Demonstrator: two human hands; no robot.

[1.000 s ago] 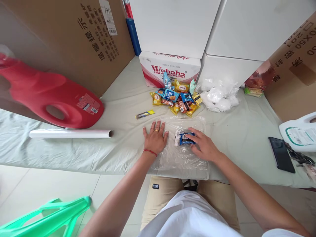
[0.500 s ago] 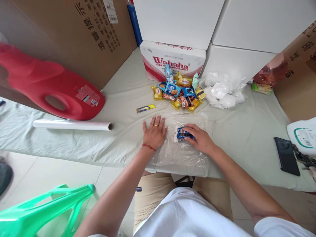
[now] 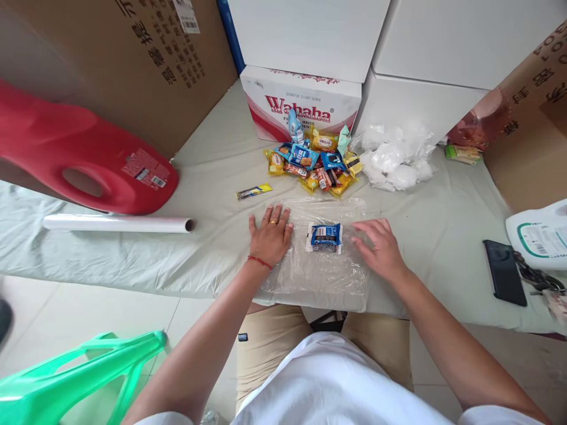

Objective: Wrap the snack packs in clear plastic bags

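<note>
A sheet of clear plastic film [image 3: 323, 277] lies spread over the table's front part. On it rests a small blue snack packet [image 3: 326, 235], with a white packet partly showing beneath. My left hand [image 3: 271, 235] lies flat on the film's left side, fingers spread, holding nothing. To the right of the packet, my right hand [image 3: 380, 247] is apart from it, with thumb and fingers parted and nothing between them. Beyond the film sits a pile of wrapped snacks [image 3: 316, 156] in blue, yellow and red-brown. A single narrow yellow-and-dark packet [image 3: 254, 191] lies left of that pile.
A white roll [image 3: 119, 224] and a red detergent bottle [image 3: 133, 177] lie at left. Behind the snacks stands a Wahaha box [image 3: 261, 100]. Bunched clear plastic [image 3: 398, 159] is right of the pile. A phone [image 3: 505, 273] and white bottle [image 3: 540, 236] are far right.
My right hand has let go of the blue snack packet and moved off to its right. The packet stays on the film. My left hand keeps its place, and the view has shifted slightly.
</note>
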